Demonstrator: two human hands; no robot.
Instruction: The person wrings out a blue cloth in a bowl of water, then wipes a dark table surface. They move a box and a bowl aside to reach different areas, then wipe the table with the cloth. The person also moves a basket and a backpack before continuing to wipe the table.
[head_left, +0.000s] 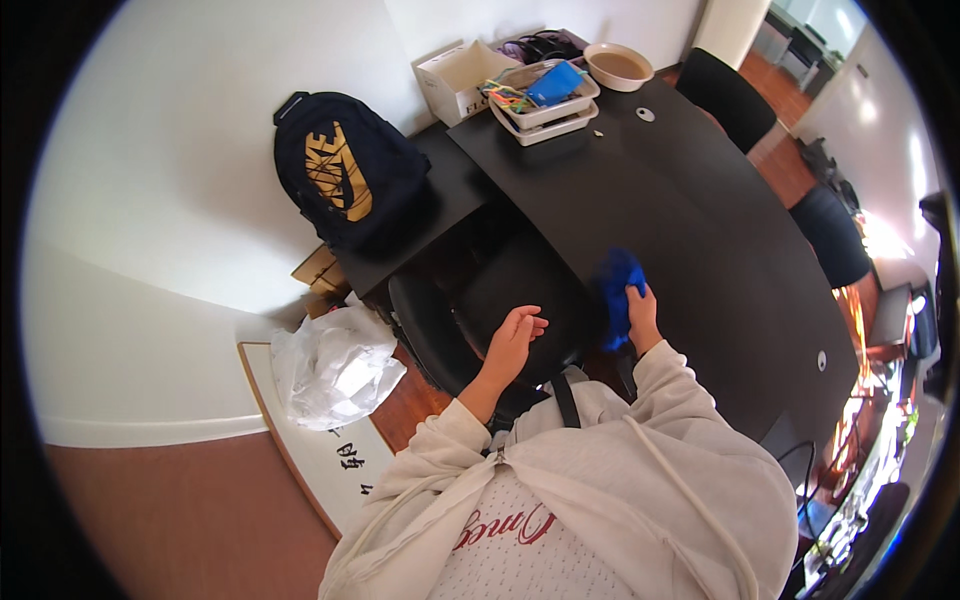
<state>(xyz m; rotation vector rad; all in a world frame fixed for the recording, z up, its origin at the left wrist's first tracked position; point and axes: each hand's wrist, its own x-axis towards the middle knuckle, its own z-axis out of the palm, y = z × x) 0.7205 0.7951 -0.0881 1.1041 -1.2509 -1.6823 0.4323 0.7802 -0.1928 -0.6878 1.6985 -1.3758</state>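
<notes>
A bright blue cloth (619, 300) hangs bunched from my right hand (643, 319), its upper part blurred. That hand is at the near edge of the dark table (675, 210). My left hand (516, 337) holds nothing and hovers over the black chair (431, 330), fingers loosely curled and slightly apart. The chair stands in front of me, partly under my arms.
A dark Nike backpack (352, 165) stands on the side desk. Farther back are stacked white trays (544, 120), a white box (461, 79) and a bowl of brownish content (619, 66). A white plastic bag (337, 367) rests by a framed board (352, 457) on the left.
</notes>
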